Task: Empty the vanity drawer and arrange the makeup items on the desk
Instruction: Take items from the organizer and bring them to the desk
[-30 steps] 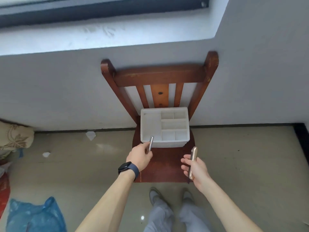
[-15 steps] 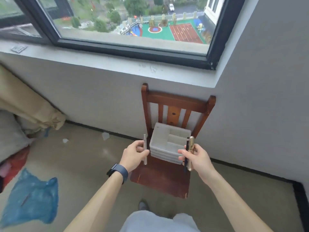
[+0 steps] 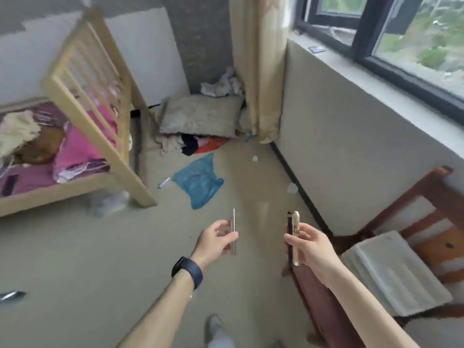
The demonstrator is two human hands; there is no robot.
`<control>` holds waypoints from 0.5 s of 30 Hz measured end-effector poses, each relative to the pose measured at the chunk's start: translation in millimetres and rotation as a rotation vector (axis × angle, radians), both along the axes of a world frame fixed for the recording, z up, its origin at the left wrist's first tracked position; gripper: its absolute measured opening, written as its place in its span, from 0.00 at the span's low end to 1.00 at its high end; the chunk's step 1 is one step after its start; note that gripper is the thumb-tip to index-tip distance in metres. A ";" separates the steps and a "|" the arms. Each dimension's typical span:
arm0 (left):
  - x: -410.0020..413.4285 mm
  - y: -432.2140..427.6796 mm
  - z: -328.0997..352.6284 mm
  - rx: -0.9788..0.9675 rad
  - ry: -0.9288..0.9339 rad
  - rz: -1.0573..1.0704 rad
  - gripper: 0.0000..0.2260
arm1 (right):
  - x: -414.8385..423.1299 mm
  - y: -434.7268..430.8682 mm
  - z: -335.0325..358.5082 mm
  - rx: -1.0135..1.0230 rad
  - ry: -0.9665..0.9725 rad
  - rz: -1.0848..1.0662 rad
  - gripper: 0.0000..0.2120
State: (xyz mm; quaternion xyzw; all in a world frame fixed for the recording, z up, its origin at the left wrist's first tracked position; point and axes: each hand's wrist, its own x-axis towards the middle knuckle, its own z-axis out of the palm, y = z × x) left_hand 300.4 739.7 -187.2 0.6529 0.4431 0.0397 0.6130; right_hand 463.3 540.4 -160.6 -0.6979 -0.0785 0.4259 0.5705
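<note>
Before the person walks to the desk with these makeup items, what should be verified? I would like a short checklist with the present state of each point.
1. Left hand grip on the silver stick: ok, held between thumb and fingers.
2. Right hand grip on the gold tube and dark stick: ok, both held together, upright.
3. Desk in sight: not ok, none shows in this view.
4. Floor ahead free: not ok, a blue bag lies on it.
5. White tray on the chair emptied: cannot tell, its inside is blurred.
</note>
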 end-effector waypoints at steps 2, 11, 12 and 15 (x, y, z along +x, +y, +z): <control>-56.4 19.3 9.6 0.010 -0.018 0.141 0.11 | -31.0 42.9 11.0 0.000 -0.046 0.148 0.06; -350.9 64.3 67.7 0.051 -0.187 0.767 0.16 | -264.2 219.6 68.0 0.111 -0.161 0.729 0.08; -385.6 63.8 73.8 0.054 -0.207 0.828 0.15 | -298.9 235.3 72.3 0.127 -0.158 0.787 0.09; -488.9 59.0 87.3 0.074 -0.238 0.996 0.14 | -406.9 273.0 78.0 0.159 -0.129 0.948 0.10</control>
